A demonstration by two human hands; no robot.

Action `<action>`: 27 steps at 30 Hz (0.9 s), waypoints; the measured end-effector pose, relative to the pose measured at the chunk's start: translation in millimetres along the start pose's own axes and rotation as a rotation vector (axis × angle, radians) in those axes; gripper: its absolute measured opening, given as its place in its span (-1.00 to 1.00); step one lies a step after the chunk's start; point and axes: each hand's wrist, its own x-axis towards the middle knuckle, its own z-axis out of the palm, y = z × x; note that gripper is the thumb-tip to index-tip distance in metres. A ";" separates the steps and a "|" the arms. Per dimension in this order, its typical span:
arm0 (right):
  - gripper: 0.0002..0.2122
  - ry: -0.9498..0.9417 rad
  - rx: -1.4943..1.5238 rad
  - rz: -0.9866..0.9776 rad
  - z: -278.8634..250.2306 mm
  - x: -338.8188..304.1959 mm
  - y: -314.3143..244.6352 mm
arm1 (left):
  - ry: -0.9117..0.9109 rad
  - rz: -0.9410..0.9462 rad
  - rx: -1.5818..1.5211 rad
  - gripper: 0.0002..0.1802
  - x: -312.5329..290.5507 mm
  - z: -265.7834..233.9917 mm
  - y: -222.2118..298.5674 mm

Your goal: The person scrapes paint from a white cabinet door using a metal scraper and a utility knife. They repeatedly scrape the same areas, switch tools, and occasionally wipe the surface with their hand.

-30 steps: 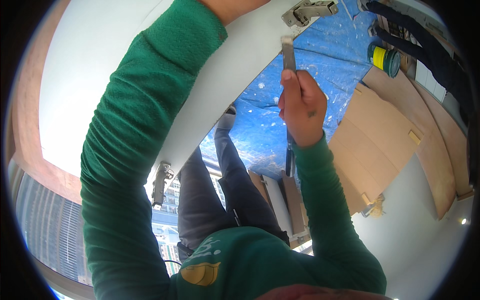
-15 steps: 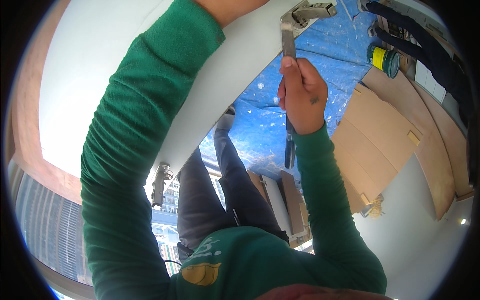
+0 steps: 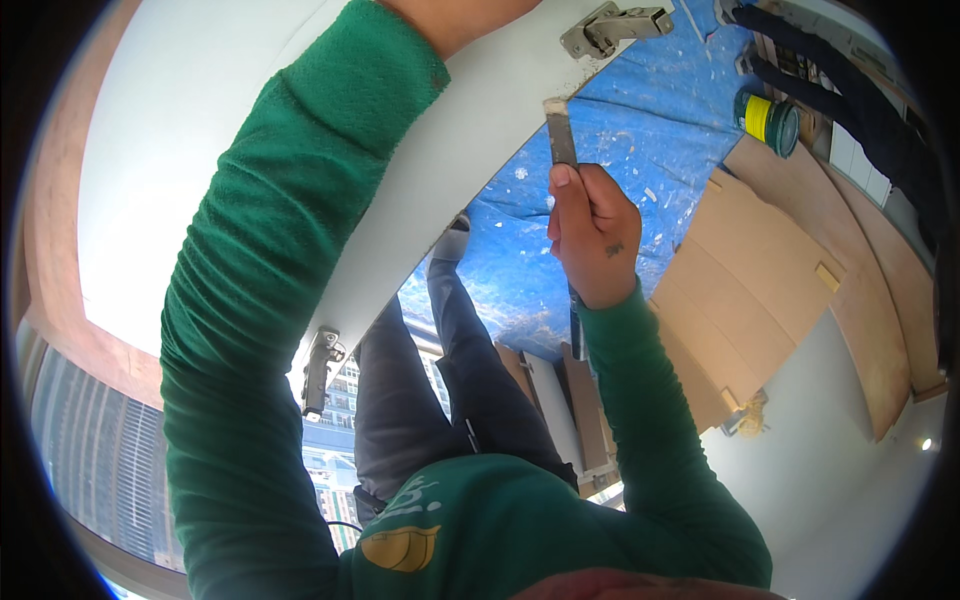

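Observation:
My right hand (image 3: 600,235) is closed around a chisel (image 3: 561,138), a flat metal bar whose pale, dusty tip points up. That tip lies at the edge of a white cabinet door (image 3: 450,150), a little below an opened metal hinge (image 3: 612,31). Around the hinge, the door's edge looks rough and crumbly. A second hinge (image 3: 320,372) is fixed farther down the same edge. My left arm reaches across the door; of my left hand (image 3: 462,18) only the wrist part shows at the upper rim, its fingers cut off from view.
A blue, debris-flecked sheet (image 3: 620,130) covers the floor. To the right lie a brown cardboard sheet (image 3: 745,290) and curved wooden boards (image 3: 870,310). A green tub with a yellow label (image 3: 768,122) stands beyond, near another person's dark-clothed legs (image 3: 830,60).
My right hand and the chisel have moved down and slightly left, away from the upper hinge, uncovering it. My left arm stays in place.

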 end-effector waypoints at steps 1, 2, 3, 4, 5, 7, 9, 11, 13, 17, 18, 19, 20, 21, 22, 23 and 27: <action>-0.66 0.005 -0.001 -0.011 -1.4 1.5 1.3 | -0.002 -0.034 0.012 -0.68 1.5 1.6 0.7; -0.66 0.010 -0.002 -0.021 -2.4 3.4 2.8 | -0.005 -0.068 0.024 -0.68 2.6 2.4 1.5; -0.66 0.005 -0.002 -0.034 -1.7 10.3 2.6 | 0.005 -0.071 0.027 -0.68 2.8 2.1 2.7; -0.66 0.009 -0.005 -0.043 -0.8 19.8 -2.9 | 0.009 -0.073 0.022 -0.68 2.9 4.5 4.1; -0.66 0.004 -0.005 -0.056 1.0 25.5 -6.4 | 0.020 -0.073 0.026 -0.68 2.7 3.5 5.5; -0.66 0.015 -0.042 -0.055 0.9 18.7 -1.4 | 0.016 -0.075 -0.003 -0.68 3.7 2.2 3.7; -0.66 0.020 -0.061 -0.063 -0.4 8.1 5.5 | 0.009 -0.075 -0.018 -0.69 3.6 1.7 1.9; -0.66 0.017 -0.063 -0.078 -2.6 0.0 8.6 | -0.002 -0.075 -0.020 -0.70 2.4 3.2 -0.8; -0.66 0.009 -0.024 -0.047 -1.6 16.5 0.1 | -0.014 -0.016 -0.053 -0.70 2.1 2.1 -3.1; -0.65 0.033 -0.045 -0.022 0.0 19.0 -5.0 | 0.000 -0.014 -0.084 -0.70 1.1 1.2 -3.5; -0.65 0.023 -0.057 -0.041 -1.4 11.3 0.5 | -0.003 -0.042 -0.071 -0.70 0.8 2.4 -2.7; -0.66 -0.005 -0.060 -0.068 -1.5 0.1 8.1 | 0.005 -0.069 -0.040 -0.70 0.8 -0.6 3.4; -0.66 -0.014 -0.073 -0.084 -3.4 -5.6 11.1 | 0.002 -0.099 -0.030 -0.70 0.8 1.8 2.4; -0.67 -0.013 -0.106 -0.105 -7.6 1.5 12.7 | -0.003 -0.089 -0.028 -0.69 1.7 3.1 1.1; -0.68 -0.014 -0.140 -0.125 -12.3 15.7 12.0 | -0.008 -0.079 -0.026 -0.69 2.8 4.0 0.1; -0.68 -0.019 -0.168 -0.151 -13.9 26.4 5.2 | -0.010 -0.067 -0.017 -0.69 3.4 3.6 2.6; -0.66 0.031 -0.116 -0.089 -4.4 19.5 -0.1 | 0.010 -0.058 -0.019 -0.68 1.9 2.0 0.2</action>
